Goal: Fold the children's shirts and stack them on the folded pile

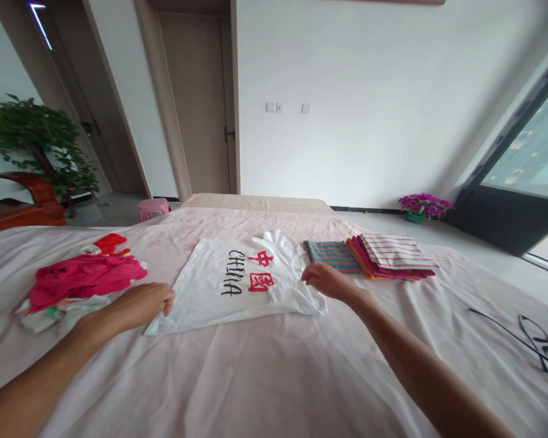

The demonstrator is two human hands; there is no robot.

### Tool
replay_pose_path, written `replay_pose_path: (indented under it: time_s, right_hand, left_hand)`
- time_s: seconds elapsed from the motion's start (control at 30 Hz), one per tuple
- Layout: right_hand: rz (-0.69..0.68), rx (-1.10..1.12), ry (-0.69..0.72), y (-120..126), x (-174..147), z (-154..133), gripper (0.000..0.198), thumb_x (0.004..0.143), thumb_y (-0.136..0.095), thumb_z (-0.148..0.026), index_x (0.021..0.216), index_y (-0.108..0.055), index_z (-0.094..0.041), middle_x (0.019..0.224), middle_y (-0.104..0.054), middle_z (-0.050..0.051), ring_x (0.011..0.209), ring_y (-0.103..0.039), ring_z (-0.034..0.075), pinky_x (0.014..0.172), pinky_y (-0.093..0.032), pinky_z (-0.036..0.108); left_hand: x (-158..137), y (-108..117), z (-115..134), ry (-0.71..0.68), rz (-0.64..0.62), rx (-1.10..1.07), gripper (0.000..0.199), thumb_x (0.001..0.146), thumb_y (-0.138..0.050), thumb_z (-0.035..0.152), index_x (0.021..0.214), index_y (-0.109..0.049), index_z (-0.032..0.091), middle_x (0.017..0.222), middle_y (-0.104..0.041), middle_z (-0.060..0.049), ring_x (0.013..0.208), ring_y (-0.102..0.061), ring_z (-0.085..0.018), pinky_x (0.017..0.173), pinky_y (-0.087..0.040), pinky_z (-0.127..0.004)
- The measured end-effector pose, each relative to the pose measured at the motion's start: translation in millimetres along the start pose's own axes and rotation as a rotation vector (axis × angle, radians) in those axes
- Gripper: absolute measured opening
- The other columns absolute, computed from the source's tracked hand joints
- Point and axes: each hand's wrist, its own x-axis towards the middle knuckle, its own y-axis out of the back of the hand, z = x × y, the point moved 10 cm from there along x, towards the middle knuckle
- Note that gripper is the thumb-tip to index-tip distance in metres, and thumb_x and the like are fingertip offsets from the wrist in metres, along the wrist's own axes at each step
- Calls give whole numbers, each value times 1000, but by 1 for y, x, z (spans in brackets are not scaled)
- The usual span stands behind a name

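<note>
A white T-shirt (210, 286) lies spread on the sheet-covered surface, its neck to the right and its hem to the left. "CHINA" in black and two red characters are printed across it. At the hem, my left hand (144, 301) is closed with the shirt's edge at its fingertips. My right hand (329, 281) pinches the shirt beside the neckline, close to the shoulder. The fingertips of both hands are partly hidden.
A loose heap of pink and red clothes (86, 277) lies at left. Folded striped cloth (333, 255) and a folded stack (397, 252) sit at right, with eyeglasses (536, 340) nearer me. Beyond stand a pink stool (154, 210) and purple flowers (424, 205).
</note>
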Motion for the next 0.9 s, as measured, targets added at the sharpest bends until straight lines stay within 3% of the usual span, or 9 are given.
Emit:
replay_pose_path:
  time_s: [0.13, 0.27, 0.4, 0.5, 0.7, 0.9]
  right_hand:
    - [156, -18, 49, -14, 49, -24, 39, 90, -41, -16, 120, -65, -19, 121, -68, 8, 110, -62, 20, 92, -44, 28]
    - [144, -138, 83, -42, 93, -49, 47, 97, -36, -26, 141, -48, -18, 145, -50, 11, 133, -44, 24, 107, -36, 36]
    - [70, -216, 21, -65, 130, -44, 55, 100, -29, -40, 152, -30, -22, 158, -29, 10, 145, -23, 28, 112, -27, 51]
    - [-12, -260, -52, -80, 147, -19, 58, 100, -25, -50, 154, -24, -29, 162, -20, 7, 148, -15, 30, 112, -21, 61]
    - [39, -288, -220, -75, 157, 35, 66, 99, -20, -54, 156, -21, -21, 163, -13, 9, 149, -9, 29, 117, -13, 54]
    - [10, -301, -286, -68, 150, 34, 72, 98, -23, -55, 156, -18, -13, 162, -12, 16, 149, -8, 32, 116, -11, 55]
  left_hand:
    - [57, 6, 60, -140, 96, -145, 39, 77, -40, 14, 102, -69, 23, 114, -71, -3, 110, -63, -19, 97, -43, -29]
    - [105, -12, 86, -72, 213, -136, 48, 89, -35, 21, 132, -57, 16, 139, -58, -7, 131, -50, -16, 110, -34, -25]
    - [119, -44, 67, 90, 237, -68, 54, 96, -35, 35, 142, -47, 11, 151, -43, -18, 142, -35, -28, 116, -27, -43]
    - [112, -58, 41, 196, 261, 33, 56, 97, -36, 43, 146, -44, 19, 156, -35, -16, 145, -28, -33, 116, -21, -51]
    - [91, -64, 9, 289, 271, 173, 60, 98, -30, 51, 150, -38, 23, 157, -34, -14, 145, -28, -32, 114, -22, -52]
    - [73, -64, 1, 272, 287, 168, 61, 97, -29, 51, 150, -39, 21, 157, -33, -15, 144, -28, -34, 112, -24, -54]
